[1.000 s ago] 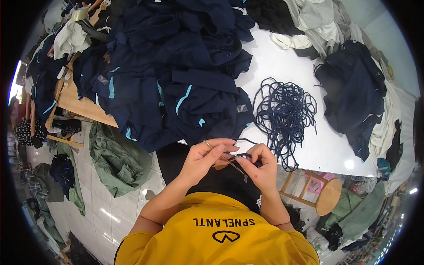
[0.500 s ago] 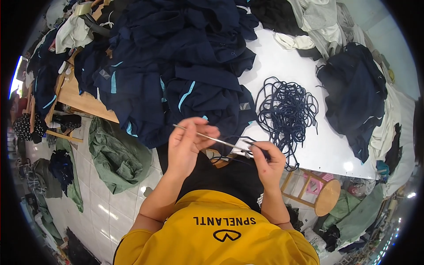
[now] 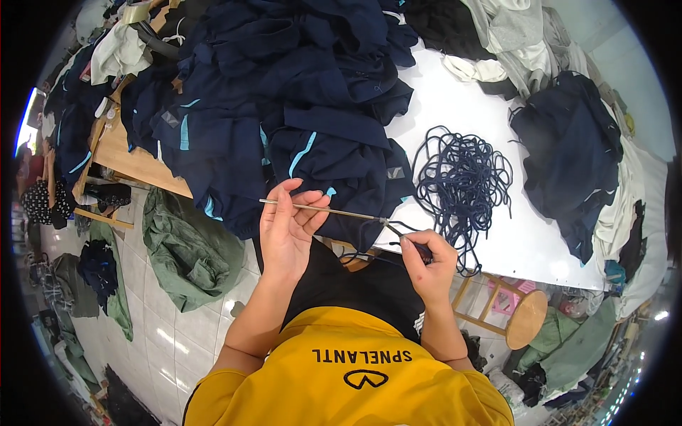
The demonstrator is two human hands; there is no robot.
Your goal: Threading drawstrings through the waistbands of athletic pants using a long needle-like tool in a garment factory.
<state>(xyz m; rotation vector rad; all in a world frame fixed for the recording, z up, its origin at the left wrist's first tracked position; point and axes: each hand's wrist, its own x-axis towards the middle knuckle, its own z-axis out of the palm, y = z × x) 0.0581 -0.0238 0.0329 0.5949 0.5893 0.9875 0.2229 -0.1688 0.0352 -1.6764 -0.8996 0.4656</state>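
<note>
A thin metal rod (image 3: 348,213) lies across my left hand (image 3: 290,231), pinched between thumb and fingers, its free end sticking out to the left. At the rod's other end a navy cord (image 3: 395,228) is looped at or through the tip; exactly how is too small to tell. My right hand (image 3: 430,261) is closed on that cord, thumb on top. More cord hangs in a loop below the rod. Just beyond my hands lies a navy garment (image 3: 341,153) with light-blue strips. A tangled heap of navy cord (image 3: 465,177) sits on the white table (image 3: 540,248).
A big pile of navy garments (image 3: 284,64) covers the table's far left. Another navy cloth (image 3: 568,156) lies at the right, beside white fabric. A round wooden stool (image 3: 527,318) stands under the right edge. Green cloth (image 3: 188,248) drapes at the left. Another person (image 3: 47,199) is at far left.
My left hand has shifted slightly left with the rod, which now lies flatter. The rod's tip has come away from my right fingers, leaving a stretch of cord showing between them.
</note>
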